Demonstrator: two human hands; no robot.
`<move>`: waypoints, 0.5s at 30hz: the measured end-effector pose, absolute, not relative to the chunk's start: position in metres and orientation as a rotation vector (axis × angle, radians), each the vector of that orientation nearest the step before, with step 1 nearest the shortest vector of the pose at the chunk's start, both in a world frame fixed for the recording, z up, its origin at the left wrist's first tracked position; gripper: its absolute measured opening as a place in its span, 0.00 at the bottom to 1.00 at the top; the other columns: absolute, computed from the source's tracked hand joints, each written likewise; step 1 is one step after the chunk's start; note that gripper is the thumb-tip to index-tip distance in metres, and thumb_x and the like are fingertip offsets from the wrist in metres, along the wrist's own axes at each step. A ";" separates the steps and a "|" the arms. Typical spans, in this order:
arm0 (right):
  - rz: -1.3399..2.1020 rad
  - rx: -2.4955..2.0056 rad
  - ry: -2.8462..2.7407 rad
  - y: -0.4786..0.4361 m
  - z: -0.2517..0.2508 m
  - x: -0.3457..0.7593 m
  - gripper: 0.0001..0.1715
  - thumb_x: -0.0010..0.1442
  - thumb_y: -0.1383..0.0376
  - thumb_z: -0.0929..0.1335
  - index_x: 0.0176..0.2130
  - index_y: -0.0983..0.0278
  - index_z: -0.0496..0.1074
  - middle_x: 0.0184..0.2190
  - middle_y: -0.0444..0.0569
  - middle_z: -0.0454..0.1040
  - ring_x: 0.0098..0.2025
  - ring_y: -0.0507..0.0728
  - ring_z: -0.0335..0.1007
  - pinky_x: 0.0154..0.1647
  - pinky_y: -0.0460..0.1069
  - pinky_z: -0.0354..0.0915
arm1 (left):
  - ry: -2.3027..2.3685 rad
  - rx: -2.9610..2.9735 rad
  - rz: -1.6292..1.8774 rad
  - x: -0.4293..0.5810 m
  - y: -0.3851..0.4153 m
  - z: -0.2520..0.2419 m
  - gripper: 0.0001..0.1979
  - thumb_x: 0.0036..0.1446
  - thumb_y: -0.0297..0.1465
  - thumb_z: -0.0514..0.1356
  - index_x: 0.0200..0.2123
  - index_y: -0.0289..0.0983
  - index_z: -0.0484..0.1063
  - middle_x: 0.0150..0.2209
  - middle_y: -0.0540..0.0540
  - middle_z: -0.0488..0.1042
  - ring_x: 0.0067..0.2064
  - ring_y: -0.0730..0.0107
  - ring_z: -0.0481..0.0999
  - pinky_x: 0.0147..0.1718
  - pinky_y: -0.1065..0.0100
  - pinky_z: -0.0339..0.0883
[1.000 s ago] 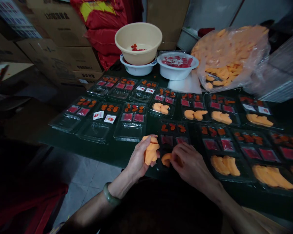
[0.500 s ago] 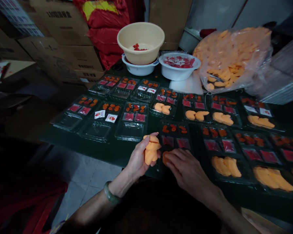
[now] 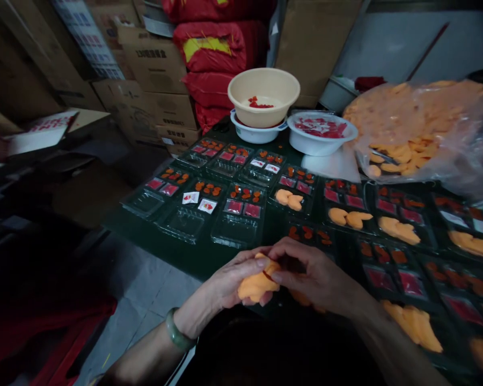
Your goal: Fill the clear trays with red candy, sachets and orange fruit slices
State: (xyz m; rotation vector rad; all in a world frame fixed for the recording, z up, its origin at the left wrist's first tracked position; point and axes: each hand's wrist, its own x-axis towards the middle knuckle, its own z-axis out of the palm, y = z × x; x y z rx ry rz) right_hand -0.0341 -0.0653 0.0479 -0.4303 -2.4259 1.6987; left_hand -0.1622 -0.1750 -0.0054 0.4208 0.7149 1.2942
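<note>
My left hand [image 3: 227, 279], with a green bangle on its wrist, is closed around a small stack of pale orange slice-like pieces [image 3: 257, 287]. My right hand [image 3: 320, 273] meets it from the right, with thumb and fingers pinched on the upper edge of the same stack. Just beyond my right hand lies a clear compartment tray [image 3: 312, 236] with small red-orange bits; its near part is hidden by the hand. To the right, another tray holds larger orange slices [image 3: 414, 327] under red sachets [image 3: 410, 283].
Several similar trays [image 3: 235, 230] stand in rows across the dark green table [image 3: 173, 249]. Behind them are a cream basin [image 3: 263, 86], a white bowl of sachets [image 3: 322, 131] and a plastic bag of orange slices [image 3: 418, 123]. Cartons [image 3: 161, 69] and red sacks [image 3: 225, 48] are stacked beyond.
My right hand has left the tray and come up to the stack in my left hand, pinching it. The view has turned, so the table appears shifted right and down.
</note>
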 end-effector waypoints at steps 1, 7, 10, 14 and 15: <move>1.750 -0.427 -2.417 -0.064 0.049 -0.039 0.06 0.55 0.63 0.66 0.31 0.65 0.68 0.30 0.45 0.66 0.28 0.49 0.61 0.27 0.44 0.60 | 0.700 0.410 1.304 -0.167 -0.178 -0.005 0.17 0.51 0.35 0.58 0.44 0.33 0.66 0.25 0.46 0.70 0.19 0.74 0.70 0.10 0.80 0.53; 1.666 -0.642 -2.321 -0.063 0.041 -0.096 0.12 0.52 0.60 0.65 0.23 0.64 0.60 0.19 0.41 0.62 0.22 0.49 0.58 0.22 0.44 0.56 | 0.843 0.159 1.418 -0.201 -0.205 -0.008 0.21 0.54 0.40 0.55 0.49 0.37 0.62 0.28 0.40 0.72 0.20 0.69 0.72 0.09 0.80 0.50; 1.169 -0.905 -2.394 -0.065 0.019 -0.141 0.14 0.50 0.61 0.65 0.20 0.63 0.57 0.18 0.42 0.63 0.23 0.52 0.61 0.24 0.45 0.56 | 0.859 -0.023 1.562 -0.215 -0.216 -0.008 0.17 0.54 0.45 0.51 0.34 0.35 0.65 0.25 0.43 0.70 0.19 0.72 0.69 0.09 0.80 0.49; 0.643 -1.048 -2.715 -0.071 -0.008 -0.183 0.07 0.54 0.62 0.63 0.28 0.63 0.66 0.25 0.49 0.71 0.29 0.58 0.68 0.27 0.48 0.58 | 0.857 -0.073 1.683 -0.223 -0.224 -0.002 0.20 0.55 0.47 0.49 0.32 0.34 0.66 0.27 0.43 0.69 0.21 0.71 0.70 0.09 0.78 0.53; 0.573 -1.025 -2.787 -0.072 -0.011 -0.186 0.09 0.56 0.63 0.61 0.29 0.63 0.67 0.26 0.51 0.72 0.30 0.59 0.69 0.28 0.49 0.58 | 0.854 -0.053 1.696 -0.224 -0.225 0.000 0.21 0.56 0.46 0.48 0.34 0.34 0.67 0.27 0.42 0.69 0.22 0.70 0.70 0.10 0.78 0.54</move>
